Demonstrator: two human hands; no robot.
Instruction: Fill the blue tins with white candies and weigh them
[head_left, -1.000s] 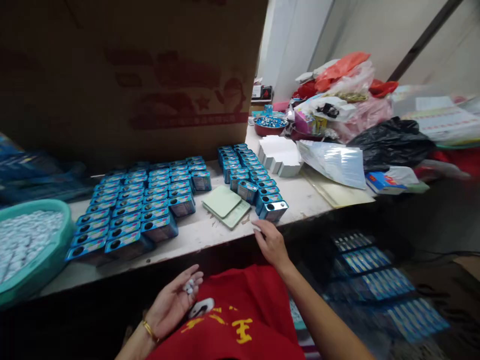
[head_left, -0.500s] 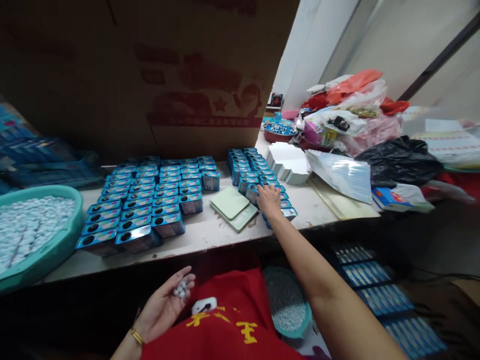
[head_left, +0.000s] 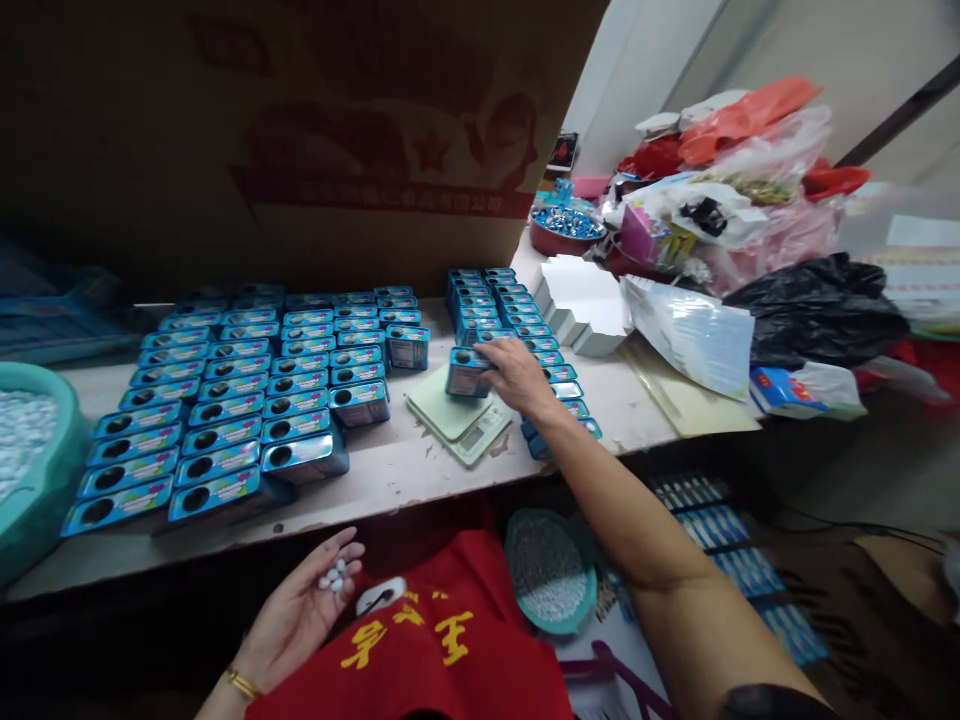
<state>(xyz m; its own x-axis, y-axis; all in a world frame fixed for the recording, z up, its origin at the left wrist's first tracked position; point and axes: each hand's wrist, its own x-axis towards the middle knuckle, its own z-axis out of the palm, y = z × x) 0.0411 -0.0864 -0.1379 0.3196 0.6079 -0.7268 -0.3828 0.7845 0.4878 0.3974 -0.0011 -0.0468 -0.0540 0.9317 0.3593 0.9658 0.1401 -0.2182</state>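
My left hand (head_left: 296, 605) is turned palm up, fingers curled, cupping several small white balls (head_left: 334, 575) low in front of the table edge. My right hand (head_left: 519, 376) grips a small blue tin (head_left: 466, 376) by its right side. That tin is over the pale green kitchen scale (head_left: 431, 408); whether it rests on the plate I cannot tell. Long rows of blue tins (head_left: 225, 436) with dark round holes in their tops stand left of the scale. Another double row of tins (head_left: 474, 311) runs behind and to the right, partly covered by my right hand.
A teal basin (head_left: 60, 470) of white balls sits at the far left, and another basin (head_left: 559, 600) is below the table. A large carton (head_left: 337, 150) walls off the back. White folded boxes (head_left: 581, 300), plastic sheets (head_left: 690, 335) and piled bags (head_left: 750, 190) lie to the right.
My right hand has taken a blue tin from the right-hand row and brought it left over the scale. My left hand still cups the white balls. The view has shifted slightly.
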